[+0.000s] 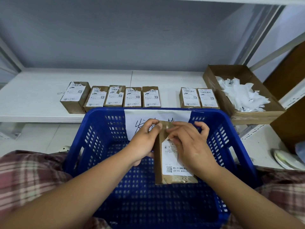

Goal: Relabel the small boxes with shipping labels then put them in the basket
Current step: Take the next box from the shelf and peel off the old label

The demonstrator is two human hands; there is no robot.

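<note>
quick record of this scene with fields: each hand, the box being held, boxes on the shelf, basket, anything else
left hand: grips the left side of the held box
right hand: pinches the held box near its top, at the label's upper edge
held box: over the basket, label side up
shelf boxes: seven in a row, five then a gap then two
basket: blue, paper sign on far wall, no box lying inside
cardboard tray: right end of shelf, holds white paper scraps

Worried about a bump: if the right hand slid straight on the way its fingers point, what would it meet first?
Likely the left hand, whose thumb pinches the small box at its top just ahead; depth is uncertain.
</note>
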